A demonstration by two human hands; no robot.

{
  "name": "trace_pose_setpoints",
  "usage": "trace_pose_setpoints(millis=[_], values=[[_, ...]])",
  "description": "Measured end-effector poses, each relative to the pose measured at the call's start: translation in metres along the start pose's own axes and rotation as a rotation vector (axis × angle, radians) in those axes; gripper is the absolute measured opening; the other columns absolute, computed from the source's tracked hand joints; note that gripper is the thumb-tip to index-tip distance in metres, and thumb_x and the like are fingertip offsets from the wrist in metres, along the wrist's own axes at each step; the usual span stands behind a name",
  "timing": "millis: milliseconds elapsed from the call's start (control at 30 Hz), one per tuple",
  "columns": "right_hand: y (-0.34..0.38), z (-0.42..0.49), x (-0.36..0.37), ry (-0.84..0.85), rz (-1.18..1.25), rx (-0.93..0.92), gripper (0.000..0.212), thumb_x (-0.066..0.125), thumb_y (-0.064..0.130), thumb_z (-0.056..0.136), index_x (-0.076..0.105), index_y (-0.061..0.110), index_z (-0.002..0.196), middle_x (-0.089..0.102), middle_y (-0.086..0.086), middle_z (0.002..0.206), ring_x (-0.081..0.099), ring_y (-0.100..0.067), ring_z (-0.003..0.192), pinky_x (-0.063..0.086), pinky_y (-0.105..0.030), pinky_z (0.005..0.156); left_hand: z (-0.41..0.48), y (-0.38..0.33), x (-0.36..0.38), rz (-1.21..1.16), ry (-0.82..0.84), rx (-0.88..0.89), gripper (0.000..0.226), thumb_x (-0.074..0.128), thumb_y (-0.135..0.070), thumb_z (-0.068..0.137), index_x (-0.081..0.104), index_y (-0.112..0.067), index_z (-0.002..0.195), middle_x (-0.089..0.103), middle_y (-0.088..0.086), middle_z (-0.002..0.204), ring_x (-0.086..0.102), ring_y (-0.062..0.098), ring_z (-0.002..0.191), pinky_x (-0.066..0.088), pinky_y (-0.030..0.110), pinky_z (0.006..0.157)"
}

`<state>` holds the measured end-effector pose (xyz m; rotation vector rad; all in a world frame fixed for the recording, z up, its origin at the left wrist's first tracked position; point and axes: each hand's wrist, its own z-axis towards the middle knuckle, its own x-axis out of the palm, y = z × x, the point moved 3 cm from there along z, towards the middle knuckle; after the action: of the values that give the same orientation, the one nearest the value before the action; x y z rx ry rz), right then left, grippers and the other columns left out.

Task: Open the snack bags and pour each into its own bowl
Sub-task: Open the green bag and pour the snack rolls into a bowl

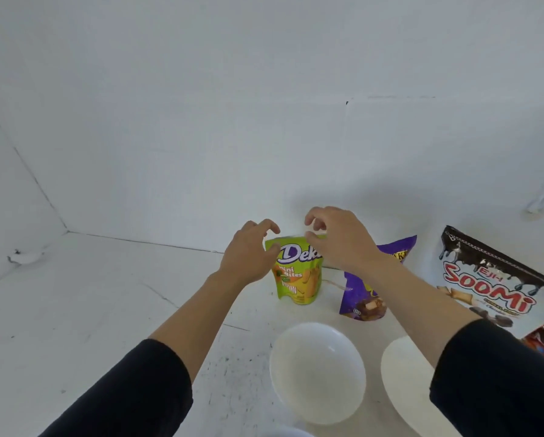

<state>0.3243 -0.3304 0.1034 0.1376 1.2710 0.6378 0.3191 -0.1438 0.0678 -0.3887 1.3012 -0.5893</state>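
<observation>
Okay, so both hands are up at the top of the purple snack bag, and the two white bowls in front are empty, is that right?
Not quite. The head view shows the left hand and right hand at the top of the green snack bag; the purple snack bag sits to its right. The two white bowls in front are indeed empty.

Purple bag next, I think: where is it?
The purple bag sits right of centre in the head view, between the green bag and the Soomi bag.

Plain white walls [201,105] meet a scuffed white surface [90,294] (corner at far left) under soft light.
</observation>
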Motion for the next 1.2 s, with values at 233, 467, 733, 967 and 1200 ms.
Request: trace_pose_setpoints(millis=[233, 467, 733, 967, 1200], values=[[-0.014, 0.031, 0.038, 0.175, -0.319, 0.013, 0.021, 0.054, 0.016, 0.092, 0.062, 0.024, 0.110, 0.065, 0.003, 0.109, 0.057, -0.023, 0.104, 0.034, -0.036, 0.084, 0.027, 0.028, 0.025, 0.021, 0.115, -0.048, 0.012, 0.056, -0.031, 0.100, 0.065, -0.025, 0.106, 0.069, 0.000, 0.105, 0.065, 0.022, 0.091, 0.057, 0.042, 0.080], [-0.004, 0.022, 0.046, 0.124, -0.350, -0.074, 0.020, 0.055, 0.008, 0.091, 0.063, 0.025, 0.098, 0.063, 0.005, 0.095, 0.058, -0.022, 0.092, 0.025, -0.035, 0.078, 0.009, 0.038, 0.014, 0.052, 0.110, -0.029, 0.009, 0.053, -0.028, 0.102, 0.062, -0.029, 0.100, 0.070, -0.004, 0.103, 0.064, 0.021, 0.088, 0.054, 0.037, 0.075], [0.057, -0.021, 0.065, 0.138, -0.110, -0.307, 0.010, 0.057, 0.012, 0.092, 0.064, 0.018, 0.095, 0.060, 0.004, 0.087, 0.055, -0.022, 0.077, 0.029, -0.031, 0.074, -0.075, 0.056, -0.049, 0.078, -0.071, -0.124, 0.010, 0.055, -0.030, 0.102, 0.065, -0.029, 0.103, 0.067, -0.007, 0.097, 0.065, 0.016, 0.081, 0.050, 0.032, 0.070], [0.123, -0.088, 0.077, 0.193, 0.117, -0.463, 0.014, 0.058, 0.017, 0.093, 0.065, 0.024, 0.102, 0.061, 0.008, 0.091, 0.063, -0.017, 0.087, 0.045, -0.038, 0.083, -0.172, 0.074, -0.096, 0.015, -0.104, -0.248, 0.009, 0.055, -0.027, 0.103, 0.063, -0.030, 0.101, 0.067, -0.006, 0.101, 0.066, 0.009, 0.081, 0.042, 0.016, 0.061], [0.157, -0.147, 0.092, 0.245, 0.154, -0.510, 0.012, 0.060, 0.017, 0.093, 0.064, 0.022, 0.103, 0.058, 0.007, 0.106, 0.054, -0.018, 0.104, 0.036, -0.037, 0.088, -0.262, 0.082, -0.112, -0.091, -0.110, -0.378, 0.013, 0.059, -0.026, 0.101, 0.064, -0.035, 0.092, 0.069, -0.009, 0.091, 0.072, 0.020, 0.076, 0.061, 0.049, 0.072]])
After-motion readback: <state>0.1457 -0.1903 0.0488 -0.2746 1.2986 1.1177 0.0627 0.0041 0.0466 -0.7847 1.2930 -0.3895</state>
